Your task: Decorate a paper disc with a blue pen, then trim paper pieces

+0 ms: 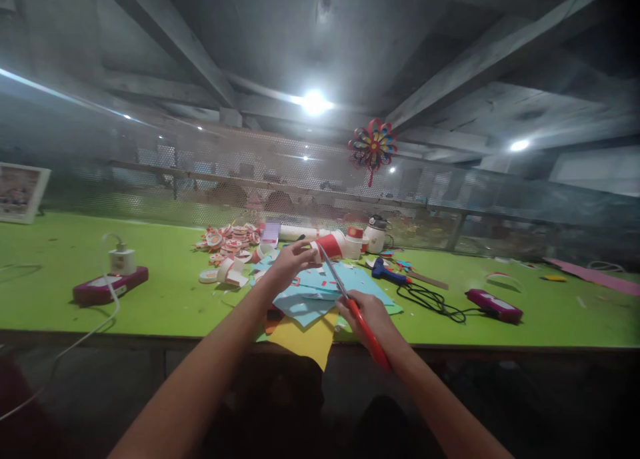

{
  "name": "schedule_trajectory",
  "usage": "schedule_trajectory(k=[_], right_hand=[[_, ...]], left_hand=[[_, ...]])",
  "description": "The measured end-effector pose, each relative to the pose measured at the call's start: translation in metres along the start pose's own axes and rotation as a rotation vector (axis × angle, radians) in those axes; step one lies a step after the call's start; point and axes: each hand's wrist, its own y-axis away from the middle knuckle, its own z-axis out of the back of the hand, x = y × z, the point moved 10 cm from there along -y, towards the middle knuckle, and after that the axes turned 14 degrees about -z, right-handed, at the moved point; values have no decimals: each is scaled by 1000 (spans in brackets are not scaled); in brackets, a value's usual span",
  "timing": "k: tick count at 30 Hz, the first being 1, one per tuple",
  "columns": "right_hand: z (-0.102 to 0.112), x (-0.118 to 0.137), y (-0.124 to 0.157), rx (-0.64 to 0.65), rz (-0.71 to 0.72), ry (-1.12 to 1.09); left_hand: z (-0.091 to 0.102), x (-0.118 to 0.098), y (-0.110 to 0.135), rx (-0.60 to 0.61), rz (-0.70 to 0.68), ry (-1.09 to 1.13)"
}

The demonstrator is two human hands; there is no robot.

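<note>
My right hand (369, 315) is closed round the red handles of a pair of scissors (350, 302), whose metal blades point up and away toward my left hand. My left hand (290, 262) pinches a small white and red paper piece (327, 245) at the blade tips. Both hands hover over a pile of light blue paper sheets (320, 292) on the green table (165, 292). A yellow sheet (307, 339) hangs over the table's near edge below them.
A heap of round red-and-white paper pieces (227, 242) lies back left. A blue glue gun (387, 271) with a black cord (435, 302), two magenta boxes (107, 285) (495, 305), a white bottle (375, 235) and a hanging pinwheel (373, 145) are around.
</note>
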Motion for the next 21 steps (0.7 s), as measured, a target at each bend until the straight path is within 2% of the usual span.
schedule_trajectory(k=[8, 21], right_hand=[[4, 8, -8, 4, 44, -30], [1, 4, -5, -22, 5, -34]], left_hand=[[-2, -12, -1, -17, -89, -17], [-2, -9, 0, -7, -81, -39]])
